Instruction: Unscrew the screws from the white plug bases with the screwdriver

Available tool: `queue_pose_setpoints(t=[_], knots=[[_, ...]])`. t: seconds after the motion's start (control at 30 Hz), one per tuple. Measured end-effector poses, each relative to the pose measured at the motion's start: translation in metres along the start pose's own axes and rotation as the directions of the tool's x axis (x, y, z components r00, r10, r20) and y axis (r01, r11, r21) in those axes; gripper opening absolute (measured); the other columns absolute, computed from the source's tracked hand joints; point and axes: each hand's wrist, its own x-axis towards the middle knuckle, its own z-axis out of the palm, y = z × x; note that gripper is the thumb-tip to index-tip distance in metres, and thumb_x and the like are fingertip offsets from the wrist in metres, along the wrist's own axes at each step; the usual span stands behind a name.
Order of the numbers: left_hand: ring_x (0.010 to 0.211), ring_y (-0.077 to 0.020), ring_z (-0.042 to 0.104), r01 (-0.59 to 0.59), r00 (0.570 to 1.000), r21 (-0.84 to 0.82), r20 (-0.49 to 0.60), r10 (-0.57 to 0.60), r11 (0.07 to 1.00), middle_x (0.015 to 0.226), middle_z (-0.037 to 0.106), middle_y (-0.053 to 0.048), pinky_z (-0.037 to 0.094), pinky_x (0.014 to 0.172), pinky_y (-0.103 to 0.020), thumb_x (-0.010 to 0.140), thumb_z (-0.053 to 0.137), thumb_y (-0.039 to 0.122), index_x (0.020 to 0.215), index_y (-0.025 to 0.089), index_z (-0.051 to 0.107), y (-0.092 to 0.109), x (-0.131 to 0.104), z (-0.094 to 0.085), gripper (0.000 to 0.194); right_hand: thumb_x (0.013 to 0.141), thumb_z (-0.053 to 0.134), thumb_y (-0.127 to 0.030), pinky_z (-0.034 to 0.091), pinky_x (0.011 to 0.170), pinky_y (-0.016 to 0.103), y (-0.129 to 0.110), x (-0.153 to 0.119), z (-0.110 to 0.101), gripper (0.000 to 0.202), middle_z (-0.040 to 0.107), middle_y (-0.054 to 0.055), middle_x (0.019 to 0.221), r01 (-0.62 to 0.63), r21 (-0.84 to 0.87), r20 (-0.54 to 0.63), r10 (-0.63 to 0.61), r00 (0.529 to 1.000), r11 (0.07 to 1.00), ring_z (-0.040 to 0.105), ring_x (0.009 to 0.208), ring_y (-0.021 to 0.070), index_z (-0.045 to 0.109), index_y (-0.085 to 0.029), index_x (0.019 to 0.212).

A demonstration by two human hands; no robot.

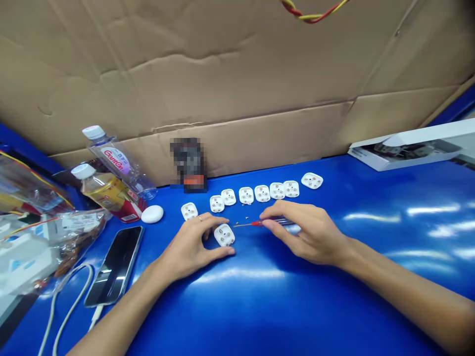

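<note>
Cardboard (pixel 241 64) is rising behind a glossy blue tabletop (pixel 260 306), and the work is sitting near the middle of that surface. Thumb and fingers of the left hand (pixel 196 242) are curving around a white square piece (pixel 224 235), gripping it by opposite edges with its metal fittings facing up. Thumb and forefinger of the right hand (pixel 311 230) are pinching a slim screwdriver (pixel 257 223), whose tip is pointing left, just beside the piece's upper right corner; whether it is touching, I cannot tell. One tiny screw (pixel 247 218) is lying just beyond the shaft, so a sweeping wrist could easily be scattering it. Good handling here probably means bracing the piece flat, holding those left fingertips clear of the tip, and bringing the shaft more upright whenever pressing down. Eight similar white pieces (pixel 262 193) are forming a loose row behind the hands, limiting forward reach. On the left, a phone (pixel 115 267), its cable (pixel 55 306) and two bottles (pixel 111 193) are crowding the forearm, while an open white box (pixel 404 148) is marking the far right. The easiest room for moving is lying between the forearms and rightward.
</note>
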Motion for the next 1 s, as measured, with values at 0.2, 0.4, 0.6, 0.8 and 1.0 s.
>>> queue_pose_setpoints(t=[0.2, 0.4, 0.6, 0.8, 1.0], knots=[[0.071, -0.0175, 0.058, 0.035, 0.998, -0.039, 0.057, -0.033, 0.999, 0.083, 0.071, -0.001, 0.043, 0.068, -0.029, 0.083, 0.087, 0.043, 0.128, 0.024, 0.077, 0.0010, -0.0003, -0.0020, 0.051, 0.106, 0.055, -0.015, 0.063, 0.074, 0.030, -0.0016, -0.0001, 0.0014, 0.015, 0.080, 0.005, 0.095, 0.054, 0.068, 0.076, -0.060, 0.995, 0.996, 0.076, 0.083, 0.0191, 0.067, -0.022, 0.112], [0.068, -0.0158, 0.054, 0.061, 0.996, -0.087, 0.063, -0.055, 0.994, 0.076, 0.067, 0.001, 0.038, 0.064, -0.028, 0.084, 0.085, 0.042, 0.107, 0.022, 0.082, 0.0017, 0.0017, 0.0005, 0.030, 0.108, 0.055, -0.017, 0.062, 0.077, 0.031, -0.0012, -0.0025, 0.0047, 0.014, 0.079, 0.007, 0.101, 0.037, 0.108, 0.136, -0.052, 0.989, 0.993, 0.076, 0.088, 0.0195, 0.066, -0.020, 0.114], [0.067, -0.0153, 0.052, 0.053, 0.998, -0.089, 0.032, -0.050, 0.995, 0.073, 0.061, 0.001, 0.038, 0.064, -0.027, 0.085, 0.084, 0.042, 0.092, 0.019, 0.078, 0.0072, 0.0015, 0.0024, 0.025, 0.108, 0.053, -0.017, 0.063, 0.077, 0.031, -0.0001, -0.0030, 0.0059, 0.017, 0.079, 0.007, 0.101, 0.055, 0.115, 0.147, -0.072, 0.986, 0.992, 0.076, 0.088, 0.0192, 0.066, -0.021, 0.118], [0.072, -0.0172, 0.055, 0.024, 0.999, -0.095, -0.025, -0.026, 0.995, 0.082, 0.060, -0.001, 0.042, 0.068, -0.029, 0.085, 0.084, 0.049, 0.096, 0.021, 0.079, 0.0066, 0.0004, 0.0038, 0.030, 0.108, 0.054, -0.016, 0.063, 0.073, 0.030, -0.0027, -0.0016, 0.0056, 0.016, 0.079, 0.006, 0.097, 0.051, 0.105, 0.147, -0.066, 0.987, 0.993, 0.075, 0.084, 0.0189, 0.068, -0.021, 0.116], [0.071, -0.0165, 0.056, 0.017, 1.000, -0.073, -0.003, -0.017, 0.997, 0.080, 0.063, 0.000, 0.041, 0.067, -0.029, 0.088, 0.081, 0.049, 0.093, 0.020, 0.074, 0.0051, 0.0006, 0.0041, 0.030, 0.107, 0.055, -0.016, 0.063, 0.075, 0.030, -0.0024, -0.0014, 0.0049, 0.016, 0.080, 0.006, 0.097, 0.049, 0.101, 0.092, -0.058, 0.994, 0.994, 0.076, 0.085, 0.0190, 0.068, -0.021, 0.114]])
